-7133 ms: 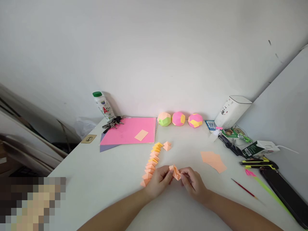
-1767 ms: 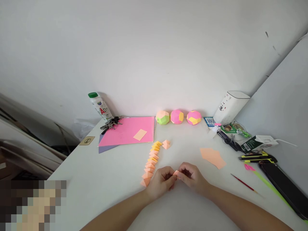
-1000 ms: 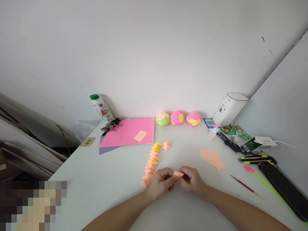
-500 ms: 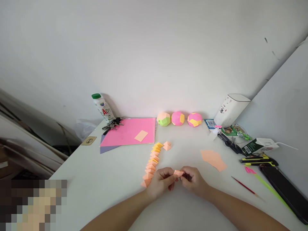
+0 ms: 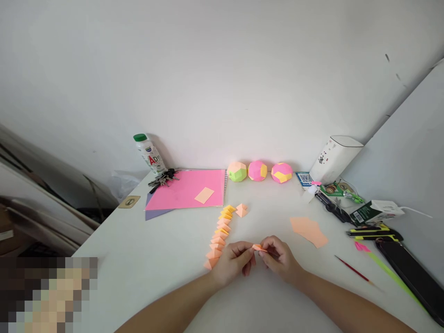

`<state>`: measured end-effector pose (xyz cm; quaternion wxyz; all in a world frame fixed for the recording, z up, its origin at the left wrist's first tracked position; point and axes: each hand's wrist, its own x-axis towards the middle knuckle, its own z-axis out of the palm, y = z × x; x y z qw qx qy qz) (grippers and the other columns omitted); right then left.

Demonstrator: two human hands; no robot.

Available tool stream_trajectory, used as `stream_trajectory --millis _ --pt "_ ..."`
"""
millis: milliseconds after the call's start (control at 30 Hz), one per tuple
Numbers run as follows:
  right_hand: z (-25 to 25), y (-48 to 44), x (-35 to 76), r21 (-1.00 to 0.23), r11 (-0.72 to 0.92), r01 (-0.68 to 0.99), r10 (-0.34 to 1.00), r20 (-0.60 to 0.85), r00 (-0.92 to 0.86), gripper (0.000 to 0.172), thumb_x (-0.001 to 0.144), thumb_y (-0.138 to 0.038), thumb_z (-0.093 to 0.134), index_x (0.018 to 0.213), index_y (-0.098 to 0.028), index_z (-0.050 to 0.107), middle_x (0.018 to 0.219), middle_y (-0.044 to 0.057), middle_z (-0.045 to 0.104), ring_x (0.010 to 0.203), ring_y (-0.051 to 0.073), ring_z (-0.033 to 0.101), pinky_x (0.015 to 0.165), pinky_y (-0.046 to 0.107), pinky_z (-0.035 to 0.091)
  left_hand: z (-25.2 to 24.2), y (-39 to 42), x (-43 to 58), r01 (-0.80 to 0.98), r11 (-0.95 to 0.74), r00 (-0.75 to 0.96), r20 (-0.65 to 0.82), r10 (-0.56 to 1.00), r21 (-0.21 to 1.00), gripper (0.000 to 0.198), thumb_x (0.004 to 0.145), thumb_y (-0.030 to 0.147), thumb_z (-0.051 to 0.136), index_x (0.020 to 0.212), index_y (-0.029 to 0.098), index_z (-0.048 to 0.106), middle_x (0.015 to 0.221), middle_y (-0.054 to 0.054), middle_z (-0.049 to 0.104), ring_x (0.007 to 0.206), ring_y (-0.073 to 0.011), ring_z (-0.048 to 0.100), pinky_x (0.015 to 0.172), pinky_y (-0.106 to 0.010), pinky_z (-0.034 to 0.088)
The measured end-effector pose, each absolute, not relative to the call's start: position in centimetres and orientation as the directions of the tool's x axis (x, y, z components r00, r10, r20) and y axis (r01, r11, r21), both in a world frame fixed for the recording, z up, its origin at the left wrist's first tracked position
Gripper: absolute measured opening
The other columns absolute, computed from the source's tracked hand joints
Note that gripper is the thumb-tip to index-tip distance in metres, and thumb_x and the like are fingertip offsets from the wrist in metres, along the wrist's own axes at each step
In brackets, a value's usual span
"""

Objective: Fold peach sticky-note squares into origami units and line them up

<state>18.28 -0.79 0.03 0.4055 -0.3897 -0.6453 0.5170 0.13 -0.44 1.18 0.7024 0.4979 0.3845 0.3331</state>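
Observation:
Both my hands meet over the white table [image 5: 156, 259] near its front. My left hand [image 5: 232, 263] and my right hand [image 5: 279, 259] pinch one small folded orange paper piece [image 5: 258, 248] between their fingertips. It looks pressed flat. Just left of my left hand runs a row of several folded orange and yellow paper units [image 5: 218, 236]. One more folded orange unit [image 5: 240, 210] lies at the far end of the row. Loose orange paper sheets [image 5: 308, 230] lie to the right of my right hand.
Pink paper sheets [image 5: 187, 188] with an orange slip, keys [image 5: 162, 177] and a bottle [image 5: 150, 154] lie at back left. Three paper balls [image 5: 257, 171] sit by the wall. At right are a white box [image 5: 335, 158], utility knives [image 5: 374, 233], a red stick [image 5: 352, 270] and a dark tablet [image 5: 409, 277].
The orange piece, an open angular shape seven seconds ago, is now folded smaller and flatter between my fingertips. My hands stayed in the same spot.

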Motion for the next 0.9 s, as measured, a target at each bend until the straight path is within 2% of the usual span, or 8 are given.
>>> stream_trajectory --millis 200,333,533,767,900 --pt "0.08 -0.79 18.09 -0.925 0.346 0.157 0.897 0.277 -0.343 0.015 0.085 -0.028 0.054 0.074 -0.022 0.047 0.07 0.001 0.055 0.059 0.014 0.05 0.052 0.026 0.042 1.02 -0.43 0.18 -0.116 0.306 0.477 -0.217 0.851 0.945 0.04 0.081 0.053 0.053 0.084 0.014 0.062 0.062 0.001 0.057 0.045 -0.0088 0.048 0.047 -0.023 0.038" --pt "-0.1 -0.93 18.01 -0.918 0.351 0.185 0.896 0.271 -0.352 0.017 0.085 -0.025 0.054 0.071 -0.022 0.046 0.071 0.002 0.058 0.061 0.014 0.053 0.054 0.026 0.044 0.99 -0.39 0.23 -0.094 0.307 0.463 -0.231 0.855 0.947 0.04 0.08 0.054 0.055 0.075 0.014 0.059 0.061 0.001 0.057 0.043 -0.0082 0.048 0.045 -0.023 0.038" --pt "0.15 -0.88 17.88 -0.874 0.439 0.209 0.865 0.349 -0.36 0.016 0.083 -0.022 0.054 0.069 -0.022 0.047 0.07 0.003 0.059 0.059 0.014 0.054 0.05 0.025 0.043 1.11 -0.47 0.17 -0.101 0.316 0.474 -0.234 0.849 0.943 0.038 0.074 0.053 0.062 0.077 0.015 0.058 0.06 0.002 0.058 0.043 -0.0082 0.049 0.047 -0.023 0.038" --pt "0.31 -0.82 17.94 -0.783 0.56 0.27 0.803 0.434 -0.408 0.012 0.084 -0.018 0.051 0.074 -0.022 0.057 0.067 0.003 0.057 0.057 0.015 0.052 0.049 0.026 0.043 1.44 -0.34 0.4 -0.067 0.297 0.413 -0.245 0.877 0.952 0.037 0.08 0.053 0.054 0.067 0.018 0.05 0.044 0.005 0.05 0.039 -0.0088 0.046 0.045 -0.022 0.035" --pt "0.27 -0.79 17.96 -0.769 0.589 0.248 0.771 0.441 -0.46 0.016 0.086 -0.017 0.05 0.079 -0.022 0.063 0.071 0.005 0.061 0.059 0.015 0.055 0.052 0.027 0.046 1.51 -0.29 0.42 -0.079 0.302 0.417 -0.243 0.876 0.95 0.038 0.081 0.054 0.051 0.068 0.018 0.048 0.047 0.006 0.048 0.038 -0.0086 0.046 0.043 -0.022 0.035"
